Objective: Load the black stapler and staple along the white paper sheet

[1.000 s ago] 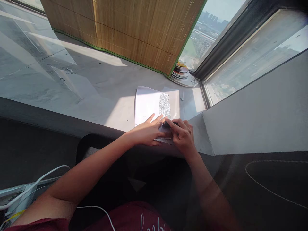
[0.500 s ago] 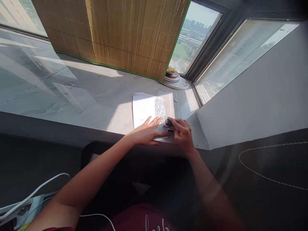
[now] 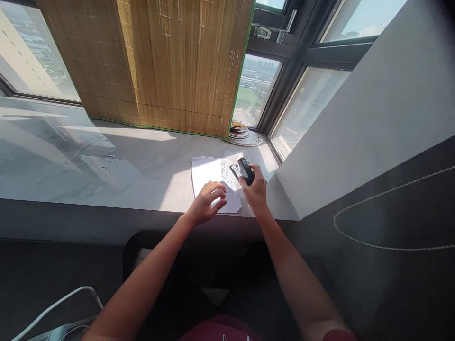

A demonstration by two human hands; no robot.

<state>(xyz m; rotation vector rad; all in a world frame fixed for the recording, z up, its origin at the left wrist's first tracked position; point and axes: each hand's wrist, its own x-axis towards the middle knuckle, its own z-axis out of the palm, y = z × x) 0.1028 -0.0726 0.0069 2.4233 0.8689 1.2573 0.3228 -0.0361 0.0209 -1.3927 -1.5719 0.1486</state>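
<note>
Gripped in my right hand [image 3: 256, 188] is a black stapler [image 3: 243, 171], raised over the right side of the paper with its jaws apart. The sheets of paper [image 3: 205, 171] lie on the sunlit sill; dense dark writing covers their right part and the left part is blank. My left hand [image 3: 209, 201] is over the lower left of the paper, fingers bent and apart, with nothing in it. Whether its fingers touch the paper I cannot tell.
The pale stone window sill [image 3: 142, 163] runs to the left. A bamboo blind [image 3: 170, 66] hangs behind it. Stacked plates [image 3: 245, 137] stand in the window corner. A white wall [image 3: 341, 118] bounds the right, a beaded cord [image 3: 336, 227] hanging before it. A white cable [image 3: 57, 303] is lower left.
My right hand has lifted the stapler from the paper's right edge and turned it up. My left hand has gone from lying flat to bent fingers, further left. The view has tilted up.
</note>
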